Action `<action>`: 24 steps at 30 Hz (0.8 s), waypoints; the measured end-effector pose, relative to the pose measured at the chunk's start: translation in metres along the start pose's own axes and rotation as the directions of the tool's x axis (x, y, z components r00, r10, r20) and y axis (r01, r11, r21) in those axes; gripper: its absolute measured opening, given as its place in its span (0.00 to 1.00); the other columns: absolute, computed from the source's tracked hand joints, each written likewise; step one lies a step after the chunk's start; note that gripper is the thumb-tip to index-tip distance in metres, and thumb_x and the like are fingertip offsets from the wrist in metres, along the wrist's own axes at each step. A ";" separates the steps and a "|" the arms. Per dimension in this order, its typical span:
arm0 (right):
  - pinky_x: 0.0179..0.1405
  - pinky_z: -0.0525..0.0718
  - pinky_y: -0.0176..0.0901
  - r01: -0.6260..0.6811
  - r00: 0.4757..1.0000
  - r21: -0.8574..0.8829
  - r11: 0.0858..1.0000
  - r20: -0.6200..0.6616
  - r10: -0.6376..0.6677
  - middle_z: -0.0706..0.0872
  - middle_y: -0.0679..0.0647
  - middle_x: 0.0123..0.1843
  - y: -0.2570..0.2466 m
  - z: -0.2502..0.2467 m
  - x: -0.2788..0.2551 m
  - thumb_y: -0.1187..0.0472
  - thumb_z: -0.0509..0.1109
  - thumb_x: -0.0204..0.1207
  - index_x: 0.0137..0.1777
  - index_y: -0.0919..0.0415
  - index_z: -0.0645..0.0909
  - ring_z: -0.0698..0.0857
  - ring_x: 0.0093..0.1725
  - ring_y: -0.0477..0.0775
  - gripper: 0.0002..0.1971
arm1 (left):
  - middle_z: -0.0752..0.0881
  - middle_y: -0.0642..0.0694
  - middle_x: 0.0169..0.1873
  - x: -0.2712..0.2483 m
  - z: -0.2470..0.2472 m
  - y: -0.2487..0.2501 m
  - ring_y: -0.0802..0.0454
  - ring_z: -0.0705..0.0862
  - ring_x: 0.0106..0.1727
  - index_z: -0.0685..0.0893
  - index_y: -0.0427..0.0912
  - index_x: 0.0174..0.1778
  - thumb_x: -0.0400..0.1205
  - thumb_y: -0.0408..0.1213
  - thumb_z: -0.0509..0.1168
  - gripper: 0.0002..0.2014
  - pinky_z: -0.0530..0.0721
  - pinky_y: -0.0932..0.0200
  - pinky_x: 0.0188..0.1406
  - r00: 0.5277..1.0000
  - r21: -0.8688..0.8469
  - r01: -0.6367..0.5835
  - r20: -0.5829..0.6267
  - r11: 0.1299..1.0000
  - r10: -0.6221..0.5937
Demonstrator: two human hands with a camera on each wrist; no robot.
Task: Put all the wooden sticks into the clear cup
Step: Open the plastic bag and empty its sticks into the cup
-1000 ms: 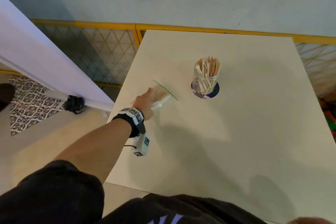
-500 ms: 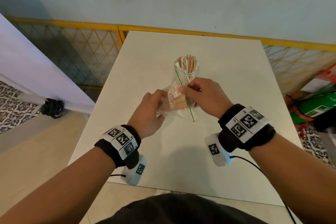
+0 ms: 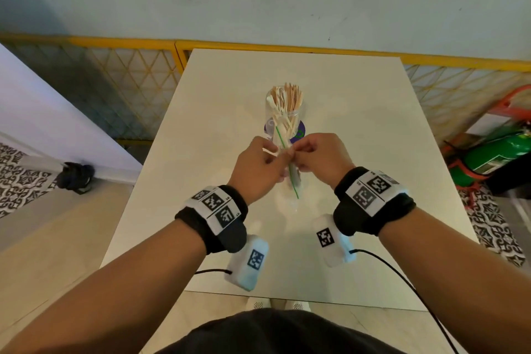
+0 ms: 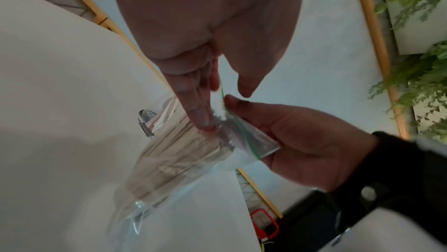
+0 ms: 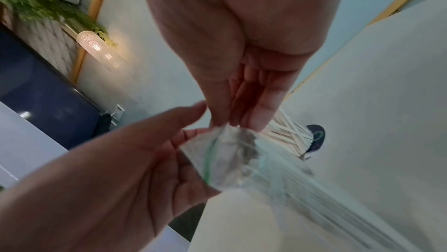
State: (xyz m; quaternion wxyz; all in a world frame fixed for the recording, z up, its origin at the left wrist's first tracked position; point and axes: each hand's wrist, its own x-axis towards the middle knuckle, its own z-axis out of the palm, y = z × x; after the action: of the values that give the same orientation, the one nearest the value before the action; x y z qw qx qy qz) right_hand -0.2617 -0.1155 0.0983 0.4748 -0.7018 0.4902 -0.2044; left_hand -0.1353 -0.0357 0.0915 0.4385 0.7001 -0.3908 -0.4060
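Head view, both hands [image 3: 260,164] [image 3: 319,156] pinching stick bag [image 3: 293,178]

No readable text; wristbands [image 3: 215,207] bear only coded square markers.

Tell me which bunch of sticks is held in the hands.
The bunch inside the bag, pinched by left hand and right hand; the other bunch stands in the cup.

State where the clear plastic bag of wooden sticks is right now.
In the head view, the plastic bag hangs mid-table between the left hand and right hand, just in front of the clear cup.
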 end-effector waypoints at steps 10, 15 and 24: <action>0.38 0.79 0.36 -0.015 0.992 -0.042 0.999 0.123 0.020 0.82 0.37 0.21 0.019 0.012 -0.011 0.60 0.81 0.64 0.39 0.53 0.88 0.79 0.24 0.34 0.05 | 0.88 0.31 0.41 0.003 -0.001 0.004 0.42 0.86 0.35 0.77 0.36 0.39 0.85 0.35 0.56 0.11 0.91 0.43 0.47 0.978 0.114 0.138 0.144 0.984 -0.154; 0.28 0.72 0.23 0.061 0.997 -0.165 0.984 0.056 -0.052 0.85 0.45 0.31 0.001 0.006 -0.016 0.55 0.77 0.69 0.41 0.58 0.89 0.79 0.29 0.38 0.07 | 0.80 0.41 0.33 0.005 -0.001 0.011 0.47 0.78 0.34 0.75 0.40 0.33 0.81 0.36 0.55 0.11 0.80 0.49 0.38 0.999 0.127 0.022 0.042 0.992 -0.028; 0.42 0.84 0.47 -0.129 0.980 0.037 0.991 0.157 0.121 0.83 0.59 0.31 -0.007 -0.008 -0.011 0.65 0.74 0.70 0.35 0.65 0.88 0.80 0.33 0.53 0.05 | 0.87 0.41 0.33 0.007 0.001 0.005 0.51 0.85 0.34 0.84 0.31 0.43 0.83 0.39 0.66 0.13 0.92 0.54 0.42 0.992 -0.071 0.061 0.115 0.996 -0.053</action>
State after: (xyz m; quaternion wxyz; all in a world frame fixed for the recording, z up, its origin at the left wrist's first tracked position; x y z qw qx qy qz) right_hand -0.2691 -0.1093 0.1100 0.5396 -0.6720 0.4900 -0.1305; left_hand -0.1349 -0.0441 0.0941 0.4297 0.6700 -0.3794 -0.4717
